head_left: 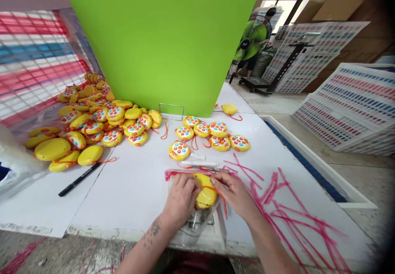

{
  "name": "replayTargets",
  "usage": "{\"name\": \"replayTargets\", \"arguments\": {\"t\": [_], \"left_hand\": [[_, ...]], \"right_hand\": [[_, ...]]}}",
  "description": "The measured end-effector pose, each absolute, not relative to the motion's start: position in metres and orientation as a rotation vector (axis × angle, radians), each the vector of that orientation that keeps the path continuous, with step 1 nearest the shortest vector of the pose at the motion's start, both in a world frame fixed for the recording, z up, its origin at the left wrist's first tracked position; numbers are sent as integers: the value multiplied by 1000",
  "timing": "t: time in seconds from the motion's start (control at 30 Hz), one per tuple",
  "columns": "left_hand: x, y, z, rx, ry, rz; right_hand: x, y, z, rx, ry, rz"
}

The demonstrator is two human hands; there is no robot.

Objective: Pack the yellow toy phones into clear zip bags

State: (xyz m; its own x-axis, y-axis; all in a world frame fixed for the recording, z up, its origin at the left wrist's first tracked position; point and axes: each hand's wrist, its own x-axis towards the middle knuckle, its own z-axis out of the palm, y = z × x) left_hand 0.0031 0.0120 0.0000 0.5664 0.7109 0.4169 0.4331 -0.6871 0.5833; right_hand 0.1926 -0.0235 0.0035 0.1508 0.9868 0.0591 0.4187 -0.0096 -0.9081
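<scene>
A yellow turtle-like toy (206,196) lies with its plain side up in front of me, partly covered by a clear plastic bag (195,224). My left hand (182,196) is closed on its left edge, fingers curled, and the bag is bunched beneath. From the other side my right hand (231,191) pinches the toy's upper right edge beside its orange cord (222,202), which hangs loose toward the table edge. Just beyond lie a white marker (200,163) and pink plastic strips (273,187). A white tray-like object (219,235) is partly hidden under the bag.
Several similar toys with colored dots (216,132) lie beyond my hands. A large pile of toys (101,119) fills the left side. A black marker (78,179) rests nearby. A green panel (163,39) stands at the back; crates (348,109), a fan and a person are at right.
</scene>
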Motion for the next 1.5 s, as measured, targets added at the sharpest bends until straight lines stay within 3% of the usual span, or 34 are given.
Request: {"name": "replayTargets", "arguments": {"t": [0.33,0.83,1.5], "left_hand": [[3,11,3,2233,928,871],[2,11,4,2201,947,863],[-1,10,11,2152,814,885]], "right_hand": [[217,-38,10,-1694,-1447,692],[210,-57,-1,-1538,-1391,1260],[196,-49,7,-1503,-1298,1146]]}}
